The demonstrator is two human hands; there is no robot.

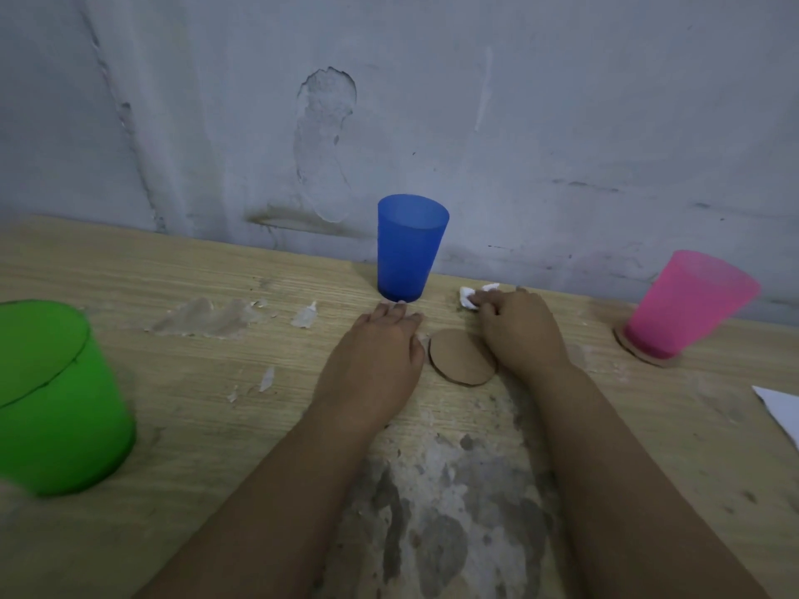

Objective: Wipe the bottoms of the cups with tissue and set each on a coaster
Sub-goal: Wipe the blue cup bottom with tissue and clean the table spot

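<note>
A blue cup [410, 248] stands upright on the bare table near the wall. My left hand [376, 352] lies flat just in front of it, fingertips close to its base, holding nothing. A crumpled white tissue [469, 297] is pinched in my right hand [519, 328], which rests on the table to the right of the blue cup. A round brown cardboard coaster [458, 358] lies bare between my two hands. At the far right a pink cup [687, 302] stands on another coaster [640, 354]. A green cup [52, 395] stands at the left on the table.
The worn wooden table [194, 404] has peeling patches in the middle and front. A grey wall runs close behind the cups. A white paper corner [778, 408] shows at the right edge.
</note>
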